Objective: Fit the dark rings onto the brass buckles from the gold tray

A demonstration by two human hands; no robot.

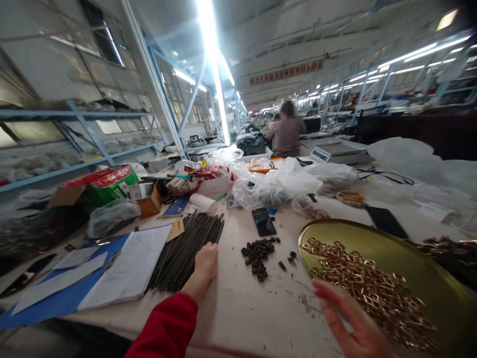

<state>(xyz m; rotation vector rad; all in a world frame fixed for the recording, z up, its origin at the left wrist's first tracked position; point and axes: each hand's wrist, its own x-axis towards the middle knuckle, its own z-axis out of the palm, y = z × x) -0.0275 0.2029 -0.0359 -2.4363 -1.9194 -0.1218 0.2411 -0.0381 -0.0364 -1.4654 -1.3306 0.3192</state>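
Observation:
My left hand [206,262], in a red sleeve, rests at the right edge of a bundle of long dark flat strips [186,243]. Its fingers are curled closed, and whatever they may hold is hidden. Over the front rim of a round gold tray [376,233] hovers my right hand [352,318], slightly blurred, with thumb and fingers apart and nothing visible between them. Many gold metal buckles [367,278] lie heaped in the tray. Between my hands a pile of small dark loops [258,256] sits on the table [242,308], with a few loose pieces beside it.
A dark phone [263,222] lies behind the loops. To the left are white papers on a blue folder [67,288] and a green box [115,183]. Plastic bags [276,184] and a scale [333,150] stand farther back. A person [286,134] is beyond the table.

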